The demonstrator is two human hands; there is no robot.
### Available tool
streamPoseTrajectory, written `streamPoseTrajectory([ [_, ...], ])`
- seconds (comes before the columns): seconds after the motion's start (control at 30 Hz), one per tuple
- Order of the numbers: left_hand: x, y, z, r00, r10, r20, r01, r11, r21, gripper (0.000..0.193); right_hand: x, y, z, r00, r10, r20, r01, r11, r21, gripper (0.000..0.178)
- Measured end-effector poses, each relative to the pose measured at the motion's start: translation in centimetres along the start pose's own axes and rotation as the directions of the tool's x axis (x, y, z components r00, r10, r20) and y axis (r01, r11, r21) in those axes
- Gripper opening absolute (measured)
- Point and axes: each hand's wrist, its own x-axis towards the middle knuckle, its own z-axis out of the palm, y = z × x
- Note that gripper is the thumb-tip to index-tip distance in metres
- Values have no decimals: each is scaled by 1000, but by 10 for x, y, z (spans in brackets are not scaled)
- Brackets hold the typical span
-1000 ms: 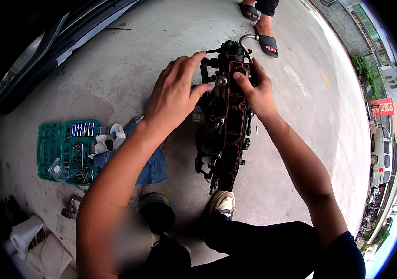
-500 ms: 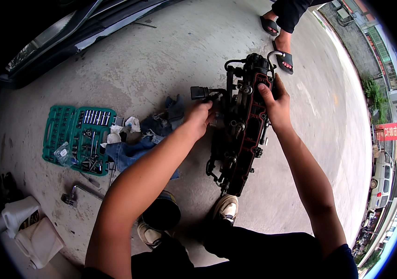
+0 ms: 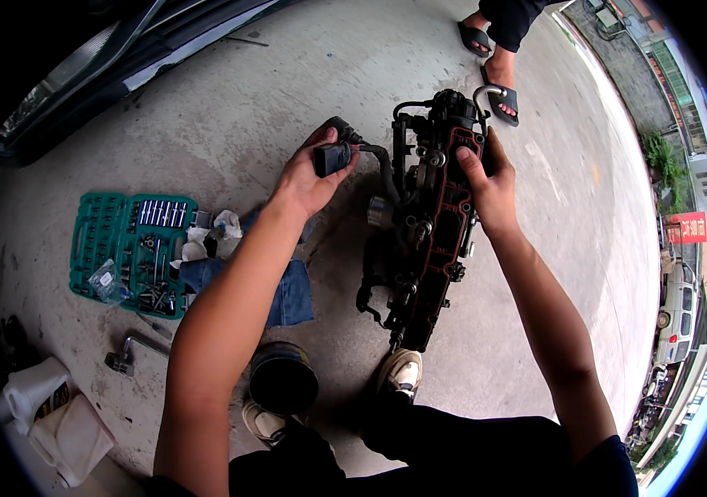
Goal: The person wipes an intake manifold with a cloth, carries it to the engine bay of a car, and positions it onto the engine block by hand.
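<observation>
A long black engine intake manifold with red gasket outlines stands tilted, its lower end by my shoe. My right hand grips its right edge near the top, thumb laid over the gasketed face. To the left of it, my left hand is closed on a black wiring connector. A thick black cable bends from there back to the manifold. Another dark plug-like end shows at the fingertips. The underside of the manifold is hidden.
On the concrete at left lie a green socket set case, denim cloth and a bent-handled tool. A dark bucket stands by my foot. Plastic jugs sit lower left, a car upper left. Another person's sandaled foot is beyond the manifold.
My left hand has moved up and left, away from the manifold, carrying the connector and drawing its cable outward. My right hand keeps its grip; the manifold has barely shifted.
</observation>
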Motion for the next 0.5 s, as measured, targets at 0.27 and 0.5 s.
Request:
streamPoseTrajectory([
  [0.27, 6, 22, 1, 985, 32, -171, 99, 703, 705, 23, 5, 6, -1, 1000, -5, 9, 5, 1000, 9, 84],
  [0.5, 28, 5, 93, 650, 240, 721, -587, -443, 678, 30, 1, 3, 1, 1000, 2, 12, -3, 999, 46, 78],
])
